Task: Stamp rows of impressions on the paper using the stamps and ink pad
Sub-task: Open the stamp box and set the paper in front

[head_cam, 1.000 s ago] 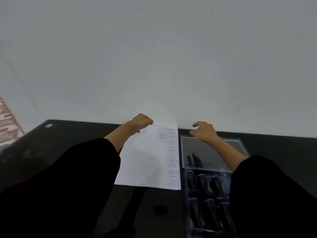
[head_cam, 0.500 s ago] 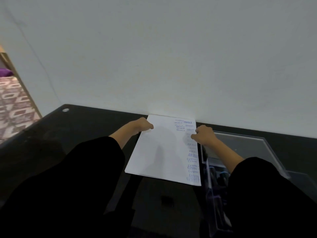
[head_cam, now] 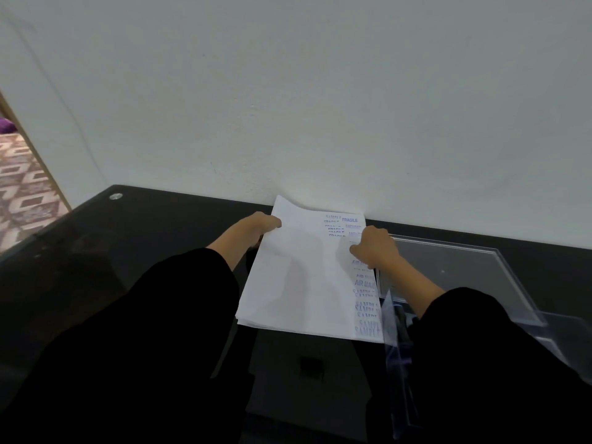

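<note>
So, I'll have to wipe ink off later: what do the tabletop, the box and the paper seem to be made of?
Tabletop: glossy black, likely glass or lacquer; it shows sheen and faint reflections.
Box: clear rigid plastic, perhaps acrylic; see-through with bright straight edges.
Paper: thin matte white sheets; layered edges at the near corner, far corner curling.

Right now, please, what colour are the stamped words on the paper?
The stamped words are bluish purple; head view.

Paper stack [head_cam: 304,283] is lying on worktop [head_cam: 144,251] w/ far edge at wall [head_cam: 320,107]. Left hand [head_cam: 259,225] is gripping its left edge, right hand [head_cam: 374,248] its right edge. Clear case [head_cam: 464,270] is sitting just right of the stack.
</note>
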`<state>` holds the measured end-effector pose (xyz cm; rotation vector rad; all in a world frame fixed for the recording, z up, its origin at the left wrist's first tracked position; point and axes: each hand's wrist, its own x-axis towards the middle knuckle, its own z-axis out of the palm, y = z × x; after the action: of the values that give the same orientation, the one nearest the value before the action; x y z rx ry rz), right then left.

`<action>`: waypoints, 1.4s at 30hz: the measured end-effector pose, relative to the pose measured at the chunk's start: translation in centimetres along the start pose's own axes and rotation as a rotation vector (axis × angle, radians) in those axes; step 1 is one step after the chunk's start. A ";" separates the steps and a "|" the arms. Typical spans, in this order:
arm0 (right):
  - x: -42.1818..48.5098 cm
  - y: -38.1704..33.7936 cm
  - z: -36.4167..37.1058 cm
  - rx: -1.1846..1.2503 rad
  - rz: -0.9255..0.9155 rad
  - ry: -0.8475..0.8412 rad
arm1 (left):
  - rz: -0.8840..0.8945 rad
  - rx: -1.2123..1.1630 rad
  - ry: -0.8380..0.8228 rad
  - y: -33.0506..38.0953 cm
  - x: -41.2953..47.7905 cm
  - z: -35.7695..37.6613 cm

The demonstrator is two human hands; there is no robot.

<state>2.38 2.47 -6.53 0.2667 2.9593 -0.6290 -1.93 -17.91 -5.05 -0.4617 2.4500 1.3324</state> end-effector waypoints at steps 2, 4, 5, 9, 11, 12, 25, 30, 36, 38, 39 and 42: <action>0.0 0.1 0.0 0.003 -0.009 -0.006 | -0.001 0.021 -0.014 0.0 -0.2 0.4; 0.0 0.1 0.0 0.005 -0.025 -0.006 | 0.024 0.033 -0.005 0.0 -0.4 1.1; 0.0 0.1 0.0 0.010 -0.026 -0.010 | 0.049 0.039 0.014 0.0 -0.4 1.3; 0.0 0.3 -0.3 0.017 -0.030 -0.032 | 0.158 0.040 0.071 0.6 -0.6 1.2; 0.0 0.4 -0.5 0.029 -0.033 -0.035 | 0.193 0.025 0.093 0.9 -0.8 0.8; 0.1 0.5 -0.6 0.056 -0.034 -0.033 | 0.209 0.008 0.103 0.9 -0.8 0.5; 0.1 0.1 -3.3 1.107 0.089 0.253 | 0.494 -0.371 0.022 2.7 -3.1 -2.7; -0.8 -2.8 -6.2 1.026 -0.127 0.537 | 0.622 -0.472 0.195 4.6 -4.3 -3.0; -2.6 -2.8 -5.0 0.801 -0.259 0.514 | 0.623 -0.355 0.224 4.1 -5.6 -1.6; -3.3 -2.4 -4.4 0.711 -0.268 0.478 | 0.612 -0.256 0.206 3.1 -5.8 -1.2; -3.7 -2.4 -4.4 0.687 -0.264 0.472 | 0.607 -0.231 0.206 2.8 -6.0 -1.2; -4.9 -2.7 -5.5 0.648 -0.247 0.477 | 0.571 -0.206 0.199 2.8 -7.2 -2.0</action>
<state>6.32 1.54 0.27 0.1033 3.1330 -1.7820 3.08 -17.25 1.13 0.0854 2.7398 1.8473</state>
